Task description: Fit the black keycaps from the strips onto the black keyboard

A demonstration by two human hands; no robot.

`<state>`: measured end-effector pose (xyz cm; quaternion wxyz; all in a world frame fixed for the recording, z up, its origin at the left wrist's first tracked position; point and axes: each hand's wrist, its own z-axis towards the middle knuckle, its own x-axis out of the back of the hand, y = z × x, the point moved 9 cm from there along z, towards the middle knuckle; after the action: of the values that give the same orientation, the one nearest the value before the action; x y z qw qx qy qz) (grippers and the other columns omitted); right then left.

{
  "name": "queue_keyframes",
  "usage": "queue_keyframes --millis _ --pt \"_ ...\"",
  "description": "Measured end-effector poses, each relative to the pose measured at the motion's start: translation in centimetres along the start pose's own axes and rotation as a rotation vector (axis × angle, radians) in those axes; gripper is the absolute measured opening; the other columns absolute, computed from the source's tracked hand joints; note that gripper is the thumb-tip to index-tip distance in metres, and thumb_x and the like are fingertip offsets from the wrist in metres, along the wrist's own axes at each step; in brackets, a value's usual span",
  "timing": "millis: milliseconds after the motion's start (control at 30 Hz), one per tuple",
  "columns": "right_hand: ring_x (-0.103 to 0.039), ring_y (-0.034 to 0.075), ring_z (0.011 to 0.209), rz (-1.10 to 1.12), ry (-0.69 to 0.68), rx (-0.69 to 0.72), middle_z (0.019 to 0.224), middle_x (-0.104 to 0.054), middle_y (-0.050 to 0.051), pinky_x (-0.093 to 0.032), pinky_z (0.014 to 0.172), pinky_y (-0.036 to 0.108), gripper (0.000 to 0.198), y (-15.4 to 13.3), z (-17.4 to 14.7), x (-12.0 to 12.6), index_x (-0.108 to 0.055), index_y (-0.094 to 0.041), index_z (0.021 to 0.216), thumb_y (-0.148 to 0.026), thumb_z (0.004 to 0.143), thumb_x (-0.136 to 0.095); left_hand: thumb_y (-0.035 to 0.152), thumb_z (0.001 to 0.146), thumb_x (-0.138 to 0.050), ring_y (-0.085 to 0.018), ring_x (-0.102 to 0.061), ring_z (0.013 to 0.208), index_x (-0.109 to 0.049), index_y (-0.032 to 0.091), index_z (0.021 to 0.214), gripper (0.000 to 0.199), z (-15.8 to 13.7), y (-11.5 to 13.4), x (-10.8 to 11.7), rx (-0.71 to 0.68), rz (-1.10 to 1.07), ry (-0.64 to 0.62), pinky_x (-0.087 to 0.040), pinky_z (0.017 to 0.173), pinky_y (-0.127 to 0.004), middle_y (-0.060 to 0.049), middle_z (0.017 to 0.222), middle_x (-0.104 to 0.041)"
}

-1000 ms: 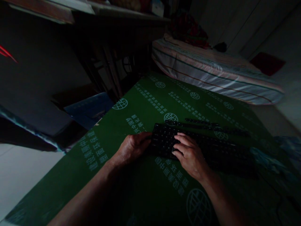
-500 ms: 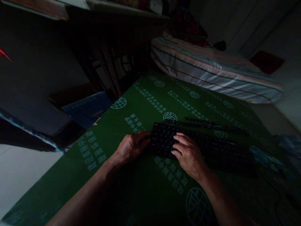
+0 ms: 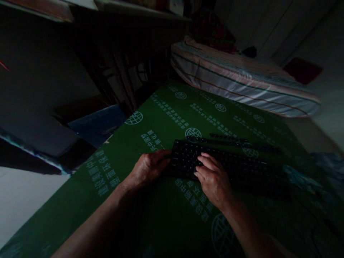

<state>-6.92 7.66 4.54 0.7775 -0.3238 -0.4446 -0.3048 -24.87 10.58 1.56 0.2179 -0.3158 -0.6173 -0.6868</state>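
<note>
A black keyboard (image 3: 242,166) lies at a slant on the green board. My left hand (image 3: 152,165) is closed on its left end, thumb and fingers at the edge. Over the left part of the keys, my right hand (image 3: 213,175) has its fingers bent, their tips low at the keys. Thumb and fingertips come close together at the near edge; a small dark thing there is too dim to name. Behind the keyboard, loose black keycaps (image 3: 228,137) lie in rows on the board.
The green board (image 3: 161,118) bears white print and globe marks. A crumpled light-blue cloth or bag (image 3: 303,179) lies by the keyboard's right end, near a dark cable (image 3: 309,211). A bed with a striped cover (image 3: 242,79) stands behind; a dark table (image 3: 129,21) rises at the left.
The view has shifted very slightly. My right fingers have moved a little at the keys, while my left hand stays on the keyboard's left end.
</note>
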Motion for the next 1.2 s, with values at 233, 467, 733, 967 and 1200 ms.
queue_keyframes --millis 233,467,733,967,1200 --pt "-0.051 0.027 0.12 -0.141 0.085 0.075 0.113 -0.066 0.013 -0.045 0.097 0.046 0.016 -1.6 -1.4 0.0 -0.065 -0.012 0.096 -0.013 0.088 -0.052 0.04 0.083 -0.045 -0.015 -0.067 0.068 -0.064 0.017 0.111 0.04 0.1 0.1 0.1 -0.014 0.02 0.01 -0.052 0.063 -0.023 -0.003 0.089 -0.073" --pt "-0.055 0.027 0.117 -0.198 0.139 0.073 0.112 -0.067 0.013 -0.043 0.098 0.048 0.022 -2.4 -2.2 0.2 -0.062 -0.011 0.106 -0.021 0.091 -0.051 0.04 0.084 -0.046 -0.015 -0.067 0.071 -0.064 0.017 0.112 0.041 0.2 0.0 0.0 -0.019 0.024 0.003 -0.051 0.064 -0.023 -0.004 0.093 -0.073" --pt "-0.055 0.027 0.116 -0.192 0.168 0.065 0.113 -0.067 0.015 -0.046 0.097 0.046 0.023 -2.3 -2.5 0.0 -0.063 -0.008 0.107 -0.02 0.089 -0.054 0.042 0.083 -0.047 -0.015 -0.066 0.067 -0.064 0.019 0.111 0.04 0.2 0.0 -0.1 0.026 -0.041 -0.009 -0.05 0.061 -0.023 -0.001 0.085 -0.073" --pt "-0.053 0.026 0.119 -0.12 0.201 0.051 0.116 -0.065 0.016 -0.047 0.097 0.048 0.026 -2.0 -2.8 0.1 -0.06 -0.01 0.112 -0.019 0.088 -0.054 0.046 0.081 -0.048 -0.016 -0.067 0.071 -0.065 0.019 0.11 0.043 0.1 -0.1 0.2 0.032 -0.027 0.014 -0.052 0.063 -0.024 -0.002 0.09 -0.073" --pt "-0.051 0.026 0.12 -0.016 0.248 0.015 0.118 -0.061 0.015 -0.049 0.096 0.048 0.027 -1.2 -3.1 0.6 -0.058 -0.012 0.114 -0.017 0.088 -0.054 0.044 0.081 -0.049 -0.017 -0.068 0.073 -0.065 0.018 0.108 0.04 0.1 0.1 0.4 0.027 -0.023 0.031 -0.053 0.063 -0.025 -0.004 0.091 -0.073"
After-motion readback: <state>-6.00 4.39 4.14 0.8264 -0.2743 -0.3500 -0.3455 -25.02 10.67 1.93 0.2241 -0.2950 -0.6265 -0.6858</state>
